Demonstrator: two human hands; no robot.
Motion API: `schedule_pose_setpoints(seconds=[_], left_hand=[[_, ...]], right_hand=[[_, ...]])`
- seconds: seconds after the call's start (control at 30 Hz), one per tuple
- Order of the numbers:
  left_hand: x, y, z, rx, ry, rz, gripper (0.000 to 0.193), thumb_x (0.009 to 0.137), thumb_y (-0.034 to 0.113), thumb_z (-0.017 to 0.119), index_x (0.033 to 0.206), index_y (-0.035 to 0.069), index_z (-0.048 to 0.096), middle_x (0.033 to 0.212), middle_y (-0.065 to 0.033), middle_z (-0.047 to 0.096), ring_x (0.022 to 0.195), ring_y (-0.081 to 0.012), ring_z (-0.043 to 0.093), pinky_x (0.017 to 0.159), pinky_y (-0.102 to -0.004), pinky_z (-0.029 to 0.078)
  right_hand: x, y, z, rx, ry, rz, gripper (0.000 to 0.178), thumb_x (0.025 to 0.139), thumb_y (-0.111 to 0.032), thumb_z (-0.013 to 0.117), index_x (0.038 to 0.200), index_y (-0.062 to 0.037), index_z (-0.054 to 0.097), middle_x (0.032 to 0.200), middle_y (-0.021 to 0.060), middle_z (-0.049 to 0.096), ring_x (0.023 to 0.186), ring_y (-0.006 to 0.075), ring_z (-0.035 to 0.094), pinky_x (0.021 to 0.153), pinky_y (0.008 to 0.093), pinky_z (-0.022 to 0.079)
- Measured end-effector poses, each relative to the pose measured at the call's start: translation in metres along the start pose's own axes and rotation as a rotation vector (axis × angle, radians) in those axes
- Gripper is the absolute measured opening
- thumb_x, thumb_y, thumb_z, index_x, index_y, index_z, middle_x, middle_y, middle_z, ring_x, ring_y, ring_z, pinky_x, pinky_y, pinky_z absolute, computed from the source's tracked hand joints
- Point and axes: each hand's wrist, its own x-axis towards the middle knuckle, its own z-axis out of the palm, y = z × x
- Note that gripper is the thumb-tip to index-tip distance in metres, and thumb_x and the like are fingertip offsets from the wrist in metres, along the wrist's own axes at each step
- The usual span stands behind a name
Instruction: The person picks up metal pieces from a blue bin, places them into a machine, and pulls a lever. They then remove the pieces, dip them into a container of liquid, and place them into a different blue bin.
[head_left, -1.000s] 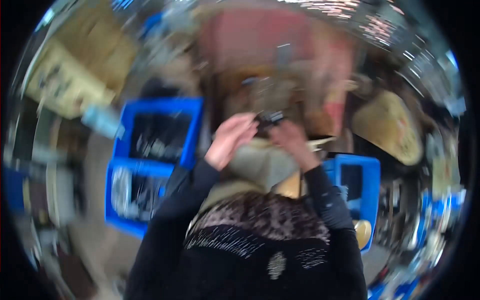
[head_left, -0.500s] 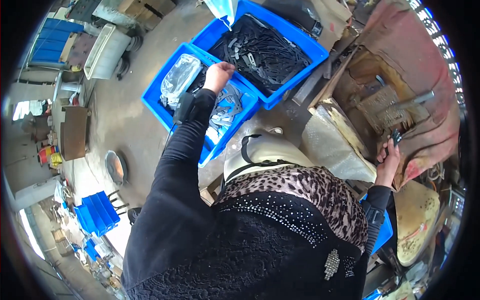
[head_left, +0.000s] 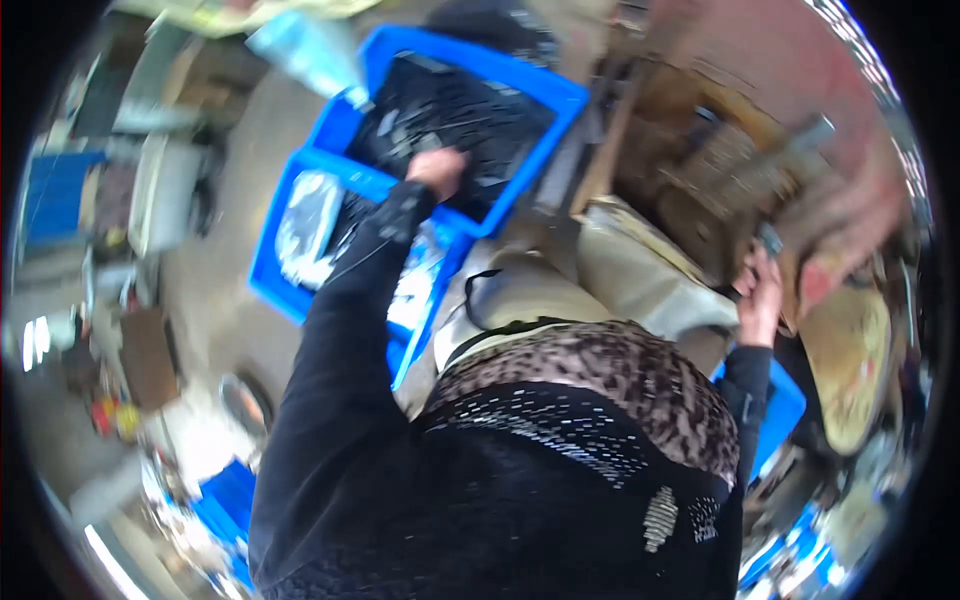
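Note:
My left hand [head_left: 438, 172] reaches down to the dark flat metal strips [head_left: 470, 110] heaped in the far blue crate [head_left: 545, 85]. Motion blurs its fingers, so I cannot see whether they grip a strip. On the other side, my right hand [head_left: 762, 300] is closed around a small dark piece [head_left: 769, 238] that pokes up past its fingers. The nearer blue crate [head_left: 268, 255], partly under my left forearm, holds a clear plastic bag [head_left: 310, 222] and grey flat pieces.
A recess lined with brown and red cloth [head_left: 780, 60] lies at the right, with a metal bar [head_left: 790, 150] across it. Beside it is a pale sheet-covered block [head_left: 640, 270]. A light-blue bag [head_left: 305, 50] hangs over the far crate's corner. A round pan [head_left: 243, 402] lies on the floor.
My left hand has moved from the border between the crates into the far crate's strips. The whole view has turned and blurred. My right hand still holds the small dark piece.

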Motion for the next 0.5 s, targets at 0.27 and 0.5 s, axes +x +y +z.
schedule_pose_setpoints(seconds=[0.27,0.5], left_hand=[[0.006,-0.010,-0.004,0.124,0.037,0.297,0.025,0.081,0.007,0.052,0.105,0.011,0.057,0.091,-0.0133,0.061,0.086,-0.0332,0.063,0.073,-0.0433,0.051],[-0.009,-0.047,-0.016,-0.184,0.014,0.110,0.017,0.080,0.010,0.056,0.097,0.006,0.056,0.086,-0.0184,0.065,0.082,-0.0388,0.063,0.074,-0.0463,0.051]], right_hand=[[-0.010,-0.002,0.005,0.140,-0.137,-0.022,0.019,0.094,-0.011,0.056,0.112,-0.0053,0.056,0.077,0.0011,0.056,0.051,0.0048,0.041,0.043,0.0195,0.033],[-0.015,-0.004,0.008,0.089,-0.287,-0.046,0.029,0.090,-0.002,0.053,0.119,-0.0016,0.055,0.097,0.0111,0.066,0.068,0.0119,0.058,0.058,0.0255,0.050]])
